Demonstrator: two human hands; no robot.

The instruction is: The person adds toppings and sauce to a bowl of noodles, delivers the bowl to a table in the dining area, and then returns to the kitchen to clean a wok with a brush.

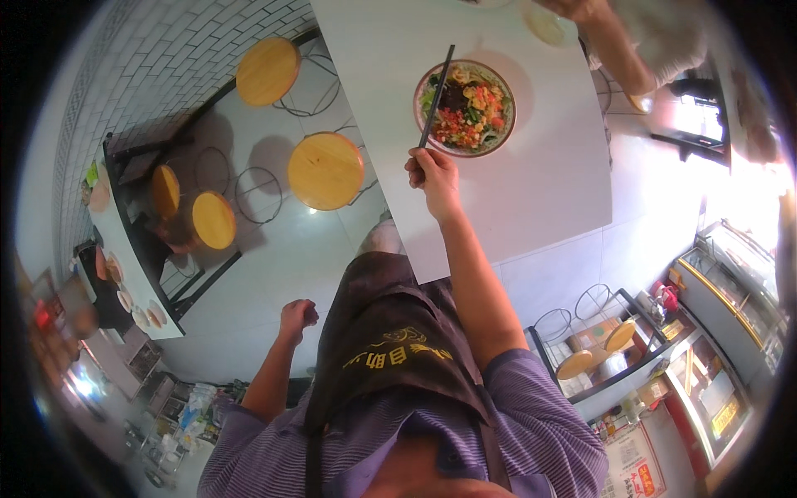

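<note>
Dark chopsticks point(439, 93) are pinched in the fingers of my right hand point(437, 175), which is over the white table. They slant across the left part of a patterned, red-rimmed bowl point(513, 118). The bowl holds noodles point(462, 75), green leaves, a dark sauce and chopped red and yellow toppings point(484, 103). My left hand point(299, 314) hangs beside the brown apron point(386, 311), away from the table, with its fingers curled; nothing is seen in it, though its palm is hidden.
Across the white table point(548, 199), another person's forearm point(616, 50) reaches near a pale bowl point(548, 25). Round wooden stools point(325, 171) stand at the left. A second table point(134, 264) with dishes and a seated person are farther left. Glass display cases point(716, 386) stand at the lower right.
</note>
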